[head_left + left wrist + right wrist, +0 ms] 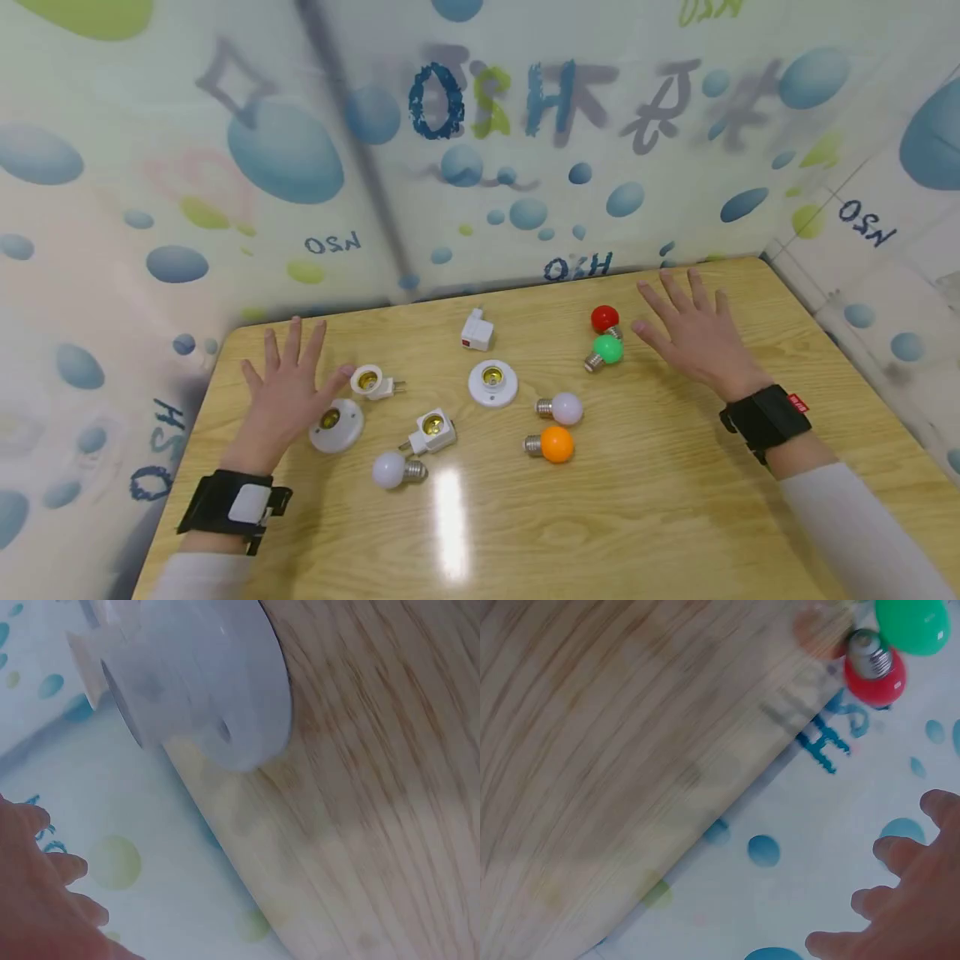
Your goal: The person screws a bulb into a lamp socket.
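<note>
With fingers spread, my left hand (281, 408) is held at the left of the table, its thumb overlapping a round white lamp socket (337, 426) and near a plug-in socket (372, 382). My right hand (697, 342), also spread and holding nothing, is at the right, beside a red bulb (604, 318) and a green bulb (608, 349). In the left wrist view a white lamp socket (247, 682) looms large past the left fingers. The right wrist view shows the green bulb (915, 622) and red bulb (875, 681) beyond the right fingertips.
Mid-table are another round socket (492, 384), a plug-in socket (432, 431) and a white adapter with a red switch (477, 331). Nearby lie white bulbs (567, 408) (388, 471) and an orange bulb (557, 445). A patterned curtain (487, 208) hangs behind the wooden table (675, 500).
</note>
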`<state>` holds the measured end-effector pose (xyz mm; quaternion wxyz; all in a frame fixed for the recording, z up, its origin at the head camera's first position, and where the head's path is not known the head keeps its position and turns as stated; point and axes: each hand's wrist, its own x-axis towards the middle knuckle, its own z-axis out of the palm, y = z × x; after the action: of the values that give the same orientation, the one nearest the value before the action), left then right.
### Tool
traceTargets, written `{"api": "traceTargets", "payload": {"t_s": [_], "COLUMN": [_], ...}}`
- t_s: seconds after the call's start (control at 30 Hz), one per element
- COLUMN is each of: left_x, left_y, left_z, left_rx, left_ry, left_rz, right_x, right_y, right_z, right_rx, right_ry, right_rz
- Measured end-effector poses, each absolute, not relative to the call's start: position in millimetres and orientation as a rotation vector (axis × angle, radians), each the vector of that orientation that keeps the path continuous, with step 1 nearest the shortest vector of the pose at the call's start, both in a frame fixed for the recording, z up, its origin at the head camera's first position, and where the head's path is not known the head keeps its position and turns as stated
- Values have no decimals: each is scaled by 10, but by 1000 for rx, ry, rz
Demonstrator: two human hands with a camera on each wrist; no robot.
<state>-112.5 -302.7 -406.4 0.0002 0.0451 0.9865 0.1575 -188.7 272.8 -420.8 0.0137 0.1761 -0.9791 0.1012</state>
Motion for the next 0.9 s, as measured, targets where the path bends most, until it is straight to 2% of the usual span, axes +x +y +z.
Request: {"api": "traceTargets", "payload": {"t_s": [0.33, 0.63, 0.9], "left_x": [-1042, -866, -788], "left_y": [-2631, -2216, -2065], "left_z": [-4057, -4151, -4236], "left_rx": [256, 477, 565], "left_ry": [3093, 3019, 2973], "left_rz": [495, 587, 476], "right_x": [-1683, -1538, -1482], "right_y": [2448, 2234, 2182], "right_z": [-4189, -4215, -4250], "right_rx": [666, 751, 774], "right_ry": [-2967, -2935, -2930], "right_rz": [364, 439, 493]}}
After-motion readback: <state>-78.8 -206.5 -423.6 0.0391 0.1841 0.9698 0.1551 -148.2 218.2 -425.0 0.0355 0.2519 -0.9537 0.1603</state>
